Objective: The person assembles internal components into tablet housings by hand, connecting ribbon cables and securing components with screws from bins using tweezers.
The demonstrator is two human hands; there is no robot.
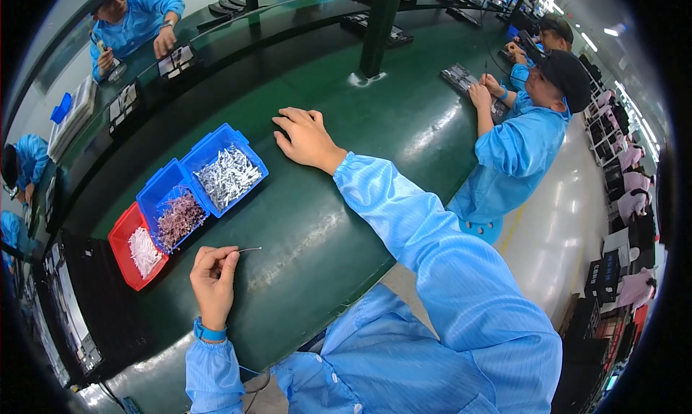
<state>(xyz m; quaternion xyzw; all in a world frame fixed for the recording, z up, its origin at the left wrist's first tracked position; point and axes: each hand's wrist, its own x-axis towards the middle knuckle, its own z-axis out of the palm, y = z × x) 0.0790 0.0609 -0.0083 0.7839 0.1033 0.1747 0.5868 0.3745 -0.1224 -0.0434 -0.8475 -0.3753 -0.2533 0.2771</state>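
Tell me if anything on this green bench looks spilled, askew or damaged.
Nothing stands out. The three small bins sit in a tidy row with their parts inside. The left hand pinches a thin metal pin; the right hand rests flat on the bench.

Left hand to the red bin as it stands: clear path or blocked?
Probably clear. The left hand sits just right of the red bin, with only bare green table between them. It is pinching a thin pin, though, so its fingers are occupied.

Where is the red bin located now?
In the head view, the red bin sits at lower left on the green table, touching the blue bin, left of the left hand.
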